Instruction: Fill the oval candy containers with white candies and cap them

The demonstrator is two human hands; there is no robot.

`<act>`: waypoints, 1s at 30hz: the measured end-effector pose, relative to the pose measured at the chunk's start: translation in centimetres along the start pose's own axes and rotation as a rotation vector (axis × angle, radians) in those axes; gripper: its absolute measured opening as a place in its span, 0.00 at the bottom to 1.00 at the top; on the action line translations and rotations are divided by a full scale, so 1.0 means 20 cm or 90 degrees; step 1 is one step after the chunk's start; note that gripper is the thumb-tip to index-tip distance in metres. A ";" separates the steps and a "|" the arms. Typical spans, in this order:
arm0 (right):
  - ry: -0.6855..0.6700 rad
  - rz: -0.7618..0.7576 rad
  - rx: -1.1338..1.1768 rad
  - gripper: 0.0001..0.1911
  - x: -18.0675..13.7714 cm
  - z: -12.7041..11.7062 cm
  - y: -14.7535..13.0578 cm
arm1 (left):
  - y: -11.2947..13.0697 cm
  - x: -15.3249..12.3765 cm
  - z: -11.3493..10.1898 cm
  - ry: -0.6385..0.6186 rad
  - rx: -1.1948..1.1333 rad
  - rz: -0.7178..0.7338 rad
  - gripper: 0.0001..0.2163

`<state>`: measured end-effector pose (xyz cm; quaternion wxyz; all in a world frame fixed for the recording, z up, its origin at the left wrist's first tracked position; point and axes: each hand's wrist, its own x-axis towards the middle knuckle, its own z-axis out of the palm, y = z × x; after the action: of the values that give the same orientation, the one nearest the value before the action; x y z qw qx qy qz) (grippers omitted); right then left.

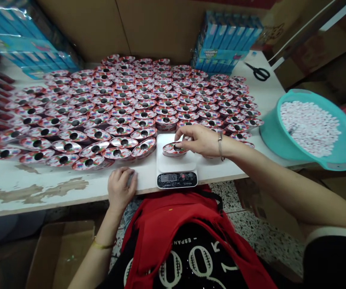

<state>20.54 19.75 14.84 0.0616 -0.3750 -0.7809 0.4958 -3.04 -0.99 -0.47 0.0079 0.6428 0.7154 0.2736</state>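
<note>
On the white kitchen scale [162, 164], whose display appears to read 86.5, stands an oval red-and-white box [168, 149] with a round hole in its top. My right hand [198, 139] bends over this box, its thumb and fingertips at the hole. A small white wrapped candy [187, 138] seems to show between those fingers, partly hidden. Left of the scale, my left hand [121, 186] rests at the table's front edge with its fingers curled in, and nothing is visible in it. Many similar oval boxes [120, 130] stand in close rows behind both hands.
A turquoise basin [272, 136] full of small white wrapped pieces [310, 124] stands on the right. Black scissors [260, 73] lie at the back right. Blue packs [225, 40] stand behind the rows, with more wrapped blue packs [19, 36] at the back left.
</note>
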 end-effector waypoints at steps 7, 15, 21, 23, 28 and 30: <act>0.030 0.134 0.451 0.13 -0.07 -0.07 0.05 | 0.00 0.00 0.00 0.005 -0.003 -0.001 0.05; 0.054 0.173 0.453 0.04 -0.14 -0.08 0.09 | 0.00 0.00 0.00 -0.006 -0.008 -0.020 0.06; 0.008 0.108 0.244 0.01 -0.08 0.01 0.02 | 0.01 0.01 -0.01 0.020 0.000 0.020 0.05; 0.025 0.092 0.177 0.03 -0.06 0.03 0.01 | 0.01 0.01 -0.01 0.026 -0.002 0.031 0.04; 0.034 0.123 0.363 0.09 -0.07 -0.02 0.01 | 0.02 0.02 -0.01 0.023 0.002 0.029 0.04; 0.031 0.156 0.489 0.09 -0.11 -0.05 0.03 | 0.02 0.01 -0.01 0.023 0.003 0.028 0.04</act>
<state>22.87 19.26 15.55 0.1563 -0.4269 -0.4866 0.7460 -2.79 -0.81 -0.02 -0.0129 0.6531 0.7021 0.2835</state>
